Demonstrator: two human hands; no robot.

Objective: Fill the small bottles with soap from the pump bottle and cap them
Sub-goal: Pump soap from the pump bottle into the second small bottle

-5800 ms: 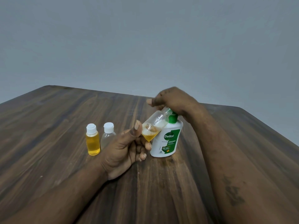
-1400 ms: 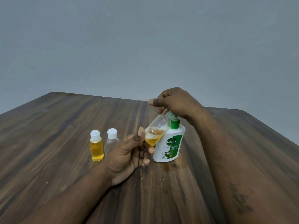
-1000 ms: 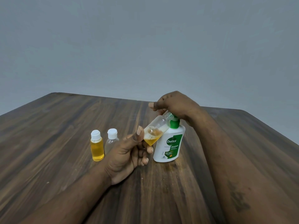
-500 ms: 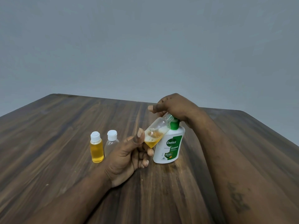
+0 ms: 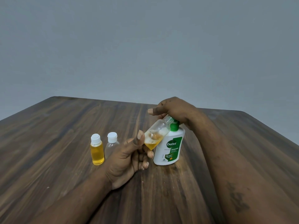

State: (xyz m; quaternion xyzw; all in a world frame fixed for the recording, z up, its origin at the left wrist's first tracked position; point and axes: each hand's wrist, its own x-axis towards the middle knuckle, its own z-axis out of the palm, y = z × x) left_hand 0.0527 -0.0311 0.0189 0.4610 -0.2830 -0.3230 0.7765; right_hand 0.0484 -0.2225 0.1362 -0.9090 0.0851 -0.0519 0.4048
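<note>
Three small bottles and one pump bottle (image 5: 169,149) show in your head view, all on the dark wooden table (image 5: 56,126) in front of a plain grey wall (image 5: 145,46).

Your left hand (image 5: 127,160) holds the open small bottle (image 5: 156,135) by its lower end, pinched between thumb and curled fingers. You hold this bottle off the table and tilted. Its bare threaded mouth points up and to the right, against the green neck of the pump bottle. Amber soap with bubbles sits in its low end, and the upper part is clear. It crosses in front of the white pump bottle's left shoulder.

Your right hand (image 5: 176,110) lies on top of the pump head and hides it. One finger sticks out straight to the left. The others are behind the hand, so whether they curl round the head cannot be told. The pump bottle stands upright on the table, with its green label facing you.

To the left stand two capped bottles, just beside each other. The full bottle (image 5: 97,151) holds yellow soap nearly to its white cap. The clear bottle (image 5: 111,144) looks empty, and your left hand covers its lower right part.

Your right forearm (image 5: 234,175) crosses the right side of the table and blocks the surface behind it.
</note>
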